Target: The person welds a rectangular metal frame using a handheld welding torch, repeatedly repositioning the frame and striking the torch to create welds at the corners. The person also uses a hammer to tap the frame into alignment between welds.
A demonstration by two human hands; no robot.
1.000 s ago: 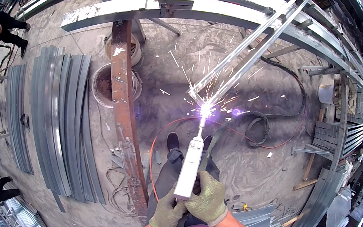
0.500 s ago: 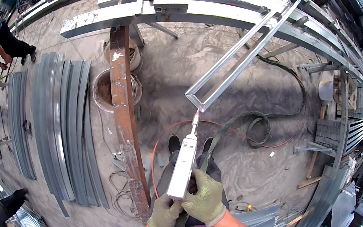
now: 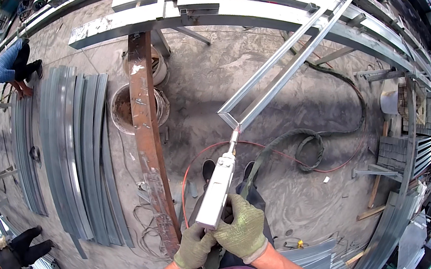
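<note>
A silver handheld welding gun (image 3: pixel 217 188) points away from me, with its narrow nozzle at the near corner of a metal tube frame (image 3: pixel 254 104). The nozzle tip is at the corner joint; whether it touches cannot be told. My right hand (image 3: pixel 243 228), in a green work glove, is closed round the gun's rear right side and its grip. My left hand (image 3: pixel 194 248), gloved alike, has its fingers closed against the underside of the gun's rear end. A thick green-wrapped hose (image 3: pixel 265 156) runs from the gun; the grip is mostly hidden by my gloves.
A long metal beam (image 3: pixel 234 16) supports the frame's far end. On my left are a rusty beam (image 3: pixel 146 109), buckets (image 3: pixel 161 106) and long metal strips (image 3: pixel 74 151). A crouching person (image 3: pixel 7 68) is at far left. An orange hose (image 3: pixel 187 172) crosses the floor.
The gun and my hands have shifted very slightly left and up in the picture, grip unchanged. The person at far left has come further into view, bent over the metal strips.
</note>
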